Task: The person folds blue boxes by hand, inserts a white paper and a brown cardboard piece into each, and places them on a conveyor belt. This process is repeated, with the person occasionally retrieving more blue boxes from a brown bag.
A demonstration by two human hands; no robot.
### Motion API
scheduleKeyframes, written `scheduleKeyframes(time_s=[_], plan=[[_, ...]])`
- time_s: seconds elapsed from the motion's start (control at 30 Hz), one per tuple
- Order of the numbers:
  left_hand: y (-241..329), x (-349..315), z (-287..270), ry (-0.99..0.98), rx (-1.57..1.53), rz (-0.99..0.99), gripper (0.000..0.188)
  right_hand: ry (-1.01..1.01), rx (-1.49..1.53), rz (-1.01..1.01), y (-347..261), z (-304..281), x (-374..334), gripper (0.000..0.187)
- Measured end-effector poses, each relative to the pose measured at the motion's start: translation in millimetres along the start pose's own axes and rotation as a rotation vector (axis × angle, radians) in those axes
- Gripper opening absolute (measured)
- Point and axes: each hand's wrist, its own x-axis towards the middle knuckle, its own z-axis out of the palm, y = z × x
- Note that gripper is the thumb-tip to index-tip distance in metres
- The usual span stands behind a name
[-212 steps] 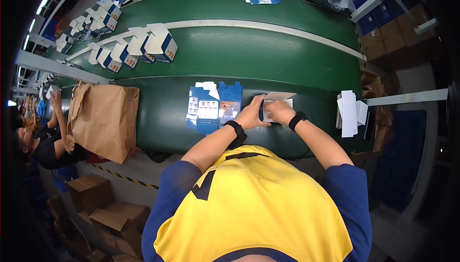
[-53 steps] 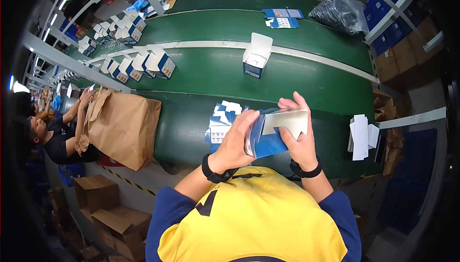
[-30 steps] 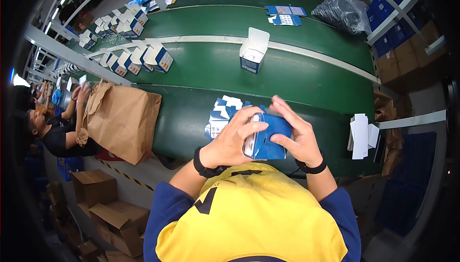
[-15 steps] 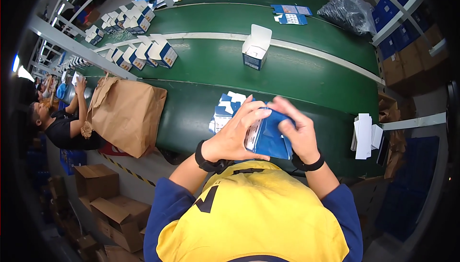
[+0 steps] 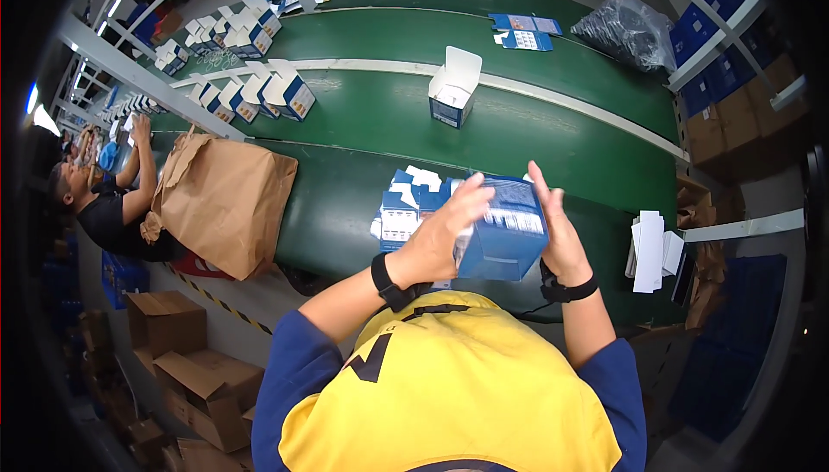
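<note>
Left hand (image 5: pixel 439 237) and right hand (image 5: pixel 563 237), fingers extended, hold blue box (image 5: pixel 504 243) between them. Probably light, stiff, slightly slippery, crushable; best gripped gently, left and right.

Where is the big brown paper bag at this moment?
In the head view, the brown paper bag is at the left, beside the co-worker in black, with the flat blue cartons farther right on the green belt.
</note>
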Motion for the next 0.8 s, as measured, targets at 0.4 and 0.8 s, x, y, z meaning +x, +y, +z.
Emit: scheduleKeyframes(time_s=[0.4,0.8], plan=[[-93.7,-97.2,22.3,-0.057,0.397,-1.181,0.080,0.205,-0.685,-0.435,87.9,-124.9,169.2,0.107],[-97.7,-129.5,60.0,0.165,0.705,-1.281,0.078,0.210,-0.337,0.312,178.1,-76.7,79.3,0.039]])
